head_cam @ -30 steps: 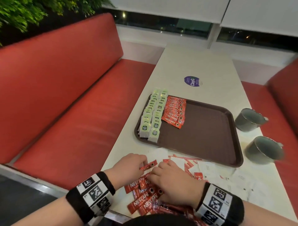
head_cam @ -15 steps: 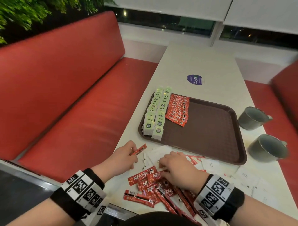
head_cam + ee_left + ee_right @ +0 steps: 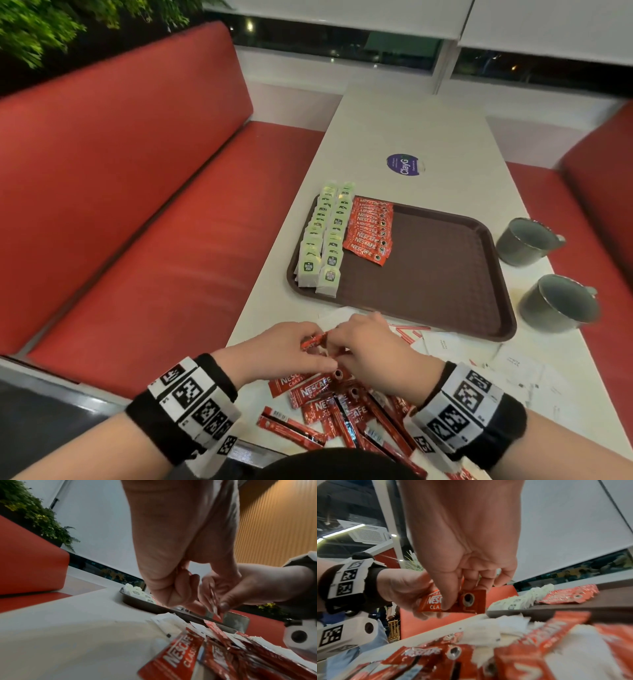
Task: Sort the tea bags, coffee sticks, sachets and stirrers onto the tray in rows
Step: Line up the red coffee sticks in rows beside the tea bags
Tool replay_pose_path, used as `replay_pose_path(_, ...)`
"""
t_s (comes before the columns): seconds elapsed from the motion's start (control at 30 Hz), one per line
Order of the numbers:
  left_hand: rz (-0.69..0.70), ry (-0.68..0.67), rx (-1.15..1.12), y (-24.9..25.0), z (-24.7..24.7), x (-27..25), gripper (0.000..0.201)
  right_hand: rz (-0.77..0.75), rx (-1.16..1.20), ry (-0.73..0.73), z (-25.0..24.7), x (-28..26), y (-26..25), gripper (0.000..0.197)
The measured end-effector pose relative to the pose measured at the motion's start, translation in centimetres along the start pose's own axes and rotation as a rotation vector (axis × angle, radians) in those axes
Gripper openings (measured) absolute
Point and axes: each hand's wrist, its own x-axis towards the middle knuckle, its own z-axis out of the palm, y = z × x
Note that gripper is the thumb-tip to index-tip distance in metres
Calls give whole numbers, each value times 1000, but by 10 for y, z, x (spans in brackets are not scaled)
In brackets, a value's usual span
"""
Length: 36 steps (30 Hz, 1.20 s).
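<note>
Above the table's near edge, my left hand (image 3: pixel 291 346) and right hand (image 3: pixel 363 342) meet on one red Nescafe coffee sachet (image 3: pixel 313 341). In the right wrist view my right thumb and fingers pinch that sachet (image 3: pixel 453 602) while my left hand (image 3: pixel 406 588) holds its other end. Under the hands lies a loose pile of red sachets and thin sticks (image 3: pixel 342 407). The brown tray (image 3: pixel 428 281) carries two rows of green tea bags (image 3: pixel 323 240) along its left side and one row of red coffee sachets (image 3: pixel 371 229) beside them.
White paper sachets (image 3: pixel 479 353) are scattered between the pile and the tray's near rim. Two grey mugs (image 3: pixel 527 240) (image 3: pixel 558 301) stand right of the tray. Red bench seats run along both sides of the table, and a round purple sticker (image 3: pixel 404 164) lies beyond the tray.
My left hand, which held a sachet out to the left, has come back to the middle. My right hand has lifted off the pile, and both hands now hold one sachet.
</note>
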Motion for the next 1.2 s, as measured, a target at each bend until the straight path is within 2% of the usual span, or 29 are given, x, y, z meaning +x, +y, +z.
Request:
replay_pose_path(0.07, 25, -28, 29, 2, 1, 1, 27, -41, -41, 42, -5, 4, -9, 10)
replay_pose_path(0.17, -14, -55, -274, 1, -1, -3, 11, 10, -16, 182, -6, 7, -10, 16)
replay_pose_path(0.23, -41, -88, -482, -2, -7, -8, 9, 96, 134, 288, -5, 6, -5, 34)
replay_pose_path(0.3, -69, -126, -584, -3, -12, -11, 9, 199, 391, 266, -8, 6, -4, 45)
replay_pose_path(0.4, -104, -227, -664, -2, -17, -12, 7, 231, 641, 181, -11, 11, -3, 27)
replay_pose_path(0.5, -131, -316, -706, 1, -22, -7, 15, 203, 613, 238, -13, 15, -3, 20)
replay_pose_path(0.6, -167, -383, -651, 4, -30, 1, 13, 197, 504, 319, -14, 16, 0, 28)
replay_pose_path(0.67, -179, -431, -609, 7, -33, 7, 13, 227, 608, 319, -16, 16, 5, 25)
replay_pose_path(0.77, -179, -475, -577, 12, -35, 15, 14, 255, 776, 222, -21, 13, 14, 13)
replay_pose_path(0.8, -167, -453, -602, 14, -34, 18, 20, 272, 803, 213, -22, 12, 19, 14)
replay_pose_path(0.87, -133, -327, -713, 15, -35, 26, 28, 312, 887, 240, -23, 10, 31, 16)
replay_pose_path(1.0, -49, -15, -930, 14, -39, 39, 14, 415, 1177, 363, -25, 6, 53, 12)
replay_pose_path(1.13, -51, 140, -945, 15, -37, 50, 13, 488, 1251, 391, -30, 9, 68, 8)
replay_pose_path(1.2, -74, 251, -940, 15, -37, 56, 13, 545, 1355, 454, -36, 13, 82, 8)
